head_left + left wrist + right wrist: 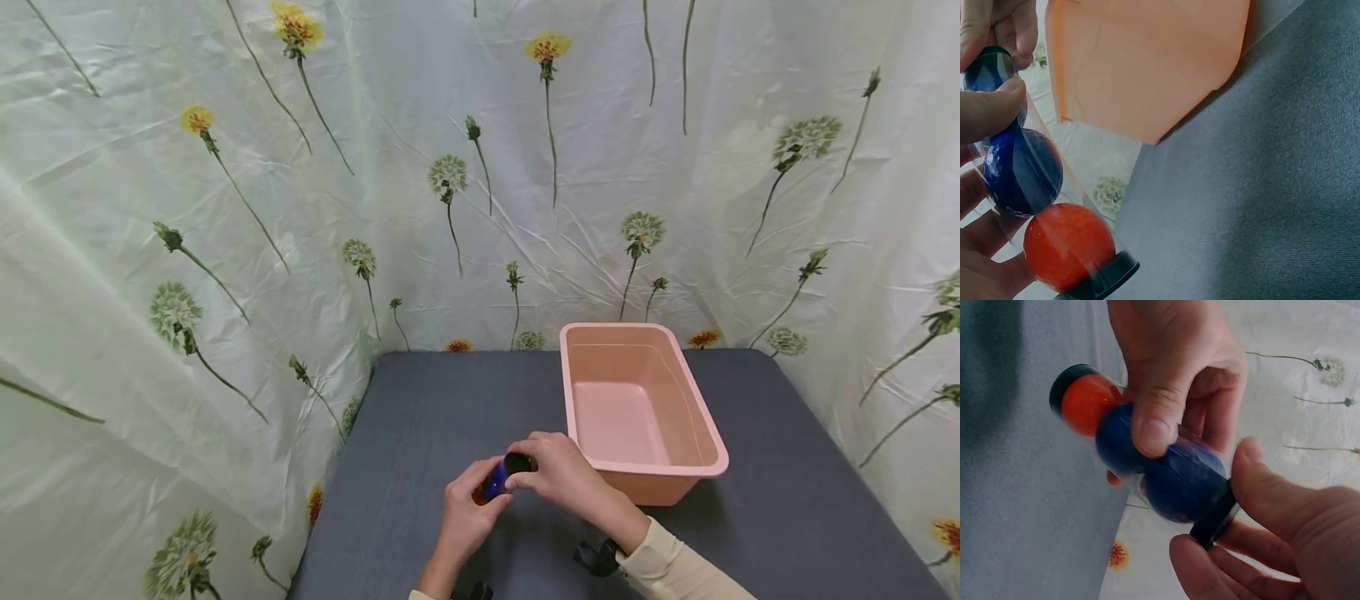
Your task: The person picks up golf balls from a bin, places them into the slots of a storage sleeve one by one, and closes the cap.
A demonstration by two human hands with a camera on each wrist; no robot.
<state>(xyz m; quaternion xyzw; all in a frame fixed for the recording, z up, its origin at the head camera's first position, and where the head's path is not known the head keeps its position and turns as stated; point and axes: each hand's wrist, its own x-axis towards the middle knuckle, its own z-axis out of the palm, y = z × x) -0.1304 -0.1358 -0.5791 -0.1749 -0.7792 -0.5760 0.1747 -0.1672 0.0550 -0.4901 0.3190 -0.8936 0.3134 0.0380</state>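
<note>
A clear tube [495,482] with a black cap at each end holds an orange-red ball [1069,244] and two blue balls [1180,489] in a row. My left hand [465,515] grips the tube around its middle, the thumb lying over the blue balls in the right wrist view. At the blue end, my right hand [562,473] pinches the black cap [1215,515] between thumb and fingers. The other cap [1107,280], beside the orange-red ball, is free of both hands. The tube is tilted and held above the dark table.
A pink plastic basin [637,485] stands on the dark grey table [442,400], just beyond and to the right of my hands. A white curtain [405,108] printed with dandelions hangs behind the table and along both sides.
</note>
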